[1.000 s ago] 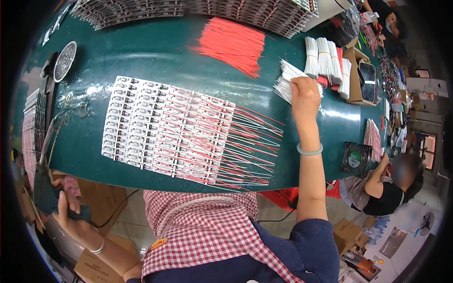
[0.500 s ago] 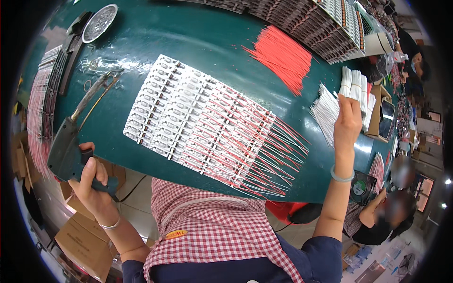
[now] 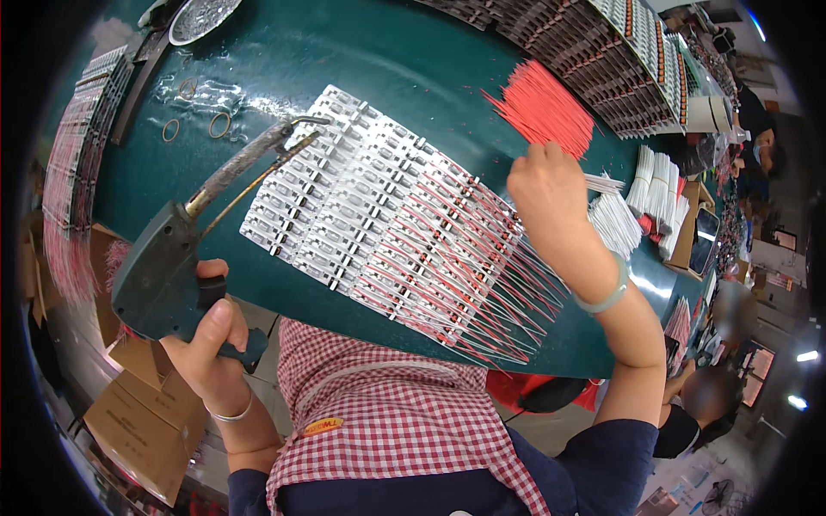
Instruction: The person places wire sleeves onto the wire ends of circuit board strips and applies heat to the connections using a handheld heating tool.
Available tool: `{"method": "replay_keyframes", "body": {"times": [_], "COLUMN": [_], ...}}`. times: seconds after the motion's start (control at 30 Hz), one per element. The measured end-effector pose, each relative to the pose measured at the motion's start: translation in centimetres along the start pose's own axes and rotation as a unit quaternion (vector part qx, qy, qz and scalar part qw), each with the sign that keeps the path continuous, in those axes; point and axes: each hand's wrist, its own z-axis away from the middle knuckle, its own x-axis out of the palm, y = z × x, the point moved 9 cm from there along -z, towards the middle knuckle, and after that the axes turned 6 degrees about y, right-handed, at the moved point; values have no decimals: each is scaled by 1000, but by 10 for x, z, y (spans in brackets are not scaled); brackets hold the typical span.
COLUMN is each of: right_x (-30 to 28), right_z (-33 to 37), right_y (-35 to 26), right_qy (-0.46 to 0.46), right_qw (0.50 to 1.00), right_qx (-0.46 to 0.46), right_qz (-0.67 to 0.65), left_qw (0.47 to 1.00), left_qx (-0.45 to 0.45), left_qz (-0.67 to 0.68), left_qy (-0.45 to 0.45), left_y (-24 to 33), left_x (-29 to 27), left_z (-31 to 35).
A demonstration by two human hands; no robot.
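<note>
Left hand (image 3: 215,335): I see it wrapped around the grip of a soldering gun (image 3: 159,271), whose tip reaches over the upper left part of the white panel (image 3: 335,202). I cannot tell if they touch.

Right hand (image 3: 548,189): fingers curled, tips hidden; I cannot tell what, if anything, it grips. The panel, with its red and white leads, lies on the green table (image 3: 379,52) to this hand's left; red wires (image 3: 546,103) lie just beyond it, white wires (image 3: 615,225) to its right.
</note>
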Motion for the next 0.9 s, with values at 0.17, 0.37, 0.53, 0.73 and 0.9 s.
{"method": "replay_keyframes", "body": {"times": [0.17, 0.37, 0.53, 0.73, 0.9], "right_x": [-37, -49, -39, -37, -38], "right_z": [0, 2, 7, 9, 8], "right_y": [15, -25, -40, -48, -47], "right_qy": [27, 206, 250, 242, 237], "right_qw": [982, 884, 858, 867, 873], "right_qx": [52, 106, 147, 121, 121], "right_qz": [-182, -406, -423, -418, -408], "left_qw": [999, 992, 969, 932, 930], "left_qx": [-37, -95, -32, 99, 90], "left_qz": [-20, -55, -196, -280, -275], "left_qy": [-9, -58, -144, -210, -226], "left_y": [-16, -36, -46, -37, -37], "left_x": [5, 37, 48, 76, 84], "left_z": [4, 20, 30, 33, 34]}}
